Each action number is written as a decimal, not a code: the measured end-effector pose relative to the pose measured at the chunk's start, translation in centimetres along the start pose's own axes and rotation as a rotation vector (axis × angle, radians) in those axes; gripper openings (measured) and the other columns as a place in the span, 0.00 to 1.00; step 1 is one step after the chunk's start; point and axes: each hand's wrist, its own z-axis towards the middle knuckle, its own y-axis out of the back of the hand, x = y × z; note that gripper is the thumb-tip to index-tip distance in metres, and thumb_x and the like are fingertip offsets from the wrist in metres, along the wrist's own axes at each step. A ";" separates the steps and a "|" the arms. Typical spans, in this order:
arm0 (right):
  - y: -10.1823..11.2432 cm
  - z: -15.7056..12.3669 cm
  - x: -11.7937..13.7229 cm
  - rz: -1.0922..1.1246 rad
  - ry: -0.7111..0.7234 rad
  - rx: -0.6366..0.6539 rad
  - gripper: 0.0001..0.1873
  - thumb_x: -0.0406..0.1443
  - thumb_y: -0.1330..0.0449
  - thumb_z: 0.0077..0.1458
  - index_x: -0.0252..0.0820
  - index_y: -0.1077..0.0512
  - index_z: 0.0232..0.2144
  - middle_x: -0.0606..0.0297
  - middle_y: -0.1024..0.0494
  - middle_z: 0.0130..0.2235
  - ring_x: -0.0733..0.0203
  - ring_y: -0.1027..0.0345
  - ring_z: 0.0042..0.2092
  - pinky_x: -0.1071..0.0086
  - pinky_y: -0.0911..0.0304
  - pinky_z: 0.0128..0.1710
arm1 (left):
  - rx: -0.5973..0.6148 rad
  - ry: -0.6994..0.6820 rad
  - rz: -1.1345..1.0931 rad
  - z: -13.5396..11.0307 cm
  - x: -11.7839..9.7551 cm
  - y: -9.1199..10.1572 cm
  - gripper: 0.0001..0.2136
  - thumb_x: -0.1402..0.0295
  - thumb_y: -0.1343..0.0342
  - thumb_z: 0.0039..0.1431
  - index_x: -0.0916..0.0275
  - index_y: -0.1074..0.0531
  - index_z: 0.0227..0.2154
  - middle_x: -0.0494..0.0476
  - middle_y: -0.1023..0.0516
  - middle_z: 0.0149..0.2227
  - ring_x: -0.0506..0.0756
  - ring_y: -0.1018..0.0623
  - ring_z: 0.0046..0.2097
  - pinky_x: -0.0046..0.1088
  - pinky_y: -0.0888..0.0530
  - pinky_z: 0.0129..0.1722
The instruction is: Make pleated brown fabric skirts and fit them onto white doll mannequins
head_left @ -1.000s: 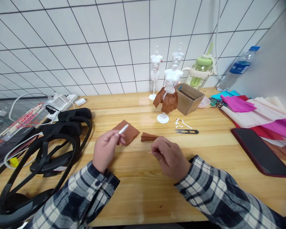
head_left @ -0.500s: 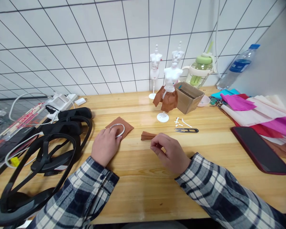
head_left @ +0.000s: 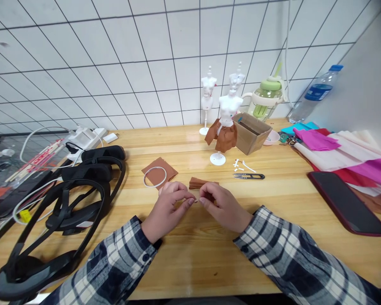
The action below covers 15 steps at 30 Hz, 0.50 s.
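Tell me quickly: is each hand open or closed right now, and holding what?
Left hand: pinched closed; anything held is too small to tell.
Right hand: pinched closed near the folded brown cloth strip; anything held can't be told.

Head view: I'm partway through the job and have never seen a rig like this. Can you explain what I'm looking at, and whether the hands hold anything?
There is no machine here. A camera worn on a person's head looks forward and down at their two bare hands. The left hand and right hand nearly meet at the fingertips; anything pinched there is too small to tell.

On the wooden table, a white ring lies partly over a brown cloth square. Folded brown cloth lies just beyond the hands. Farther right are small snips and a phone. Toward the tiled wall stands a white dress form with brown cloth around it.
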 end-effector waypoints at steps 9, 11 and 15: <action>-0.3 0.0 0.4 0.038 -0.092 0.008 0.02 0.32 0.43 0.54 0.42 0.34 0.29 0.72 0.32 0.26 0.67 0.41 0.26 0.73 0.44 0.26 | 0.016 -0.062 -0.106 -0.1 -0.2 0.3 0.08 0.67 0.47 0.62 0.61 0.26 0.30 0.55 0.28 0.33 0.54 0.30 0.39 0.31 0.33 0.40; 0.0 0.0 0.3 -0.044 -0.110 -0.050 0.02 0.32 0.42 0.52 0.43 0.33 0.30 0.72 0.32 0.25 0.67 0.40 0.26 0.73 0.44 0.26 | 0.013 -0.029 -0.180 -0.1 -0.4 0.4 0.08 0.65 0.46 0.62 0.62 0.25 0.30 0.55 0.28 0.33 0.53 0.29 0.38 0.31 0.32 0.40; 0.9 0.0 0.1 -0.193 -0.062 -0.228 0.06 0.30 0.42 0.51 0.43 0.31 0.34 0.71 0.31 0.27 0.66 0.37 0.28 0.71 0.42 0.28 | -0.004 0.160 -0.361 0.0 -0.7 0.6 0.11 0.61 0.46 0.62 0.62 0.22 0.31 0.55 0.28 0.31 0.53 0.29 0.36 0.30 0.32 0.40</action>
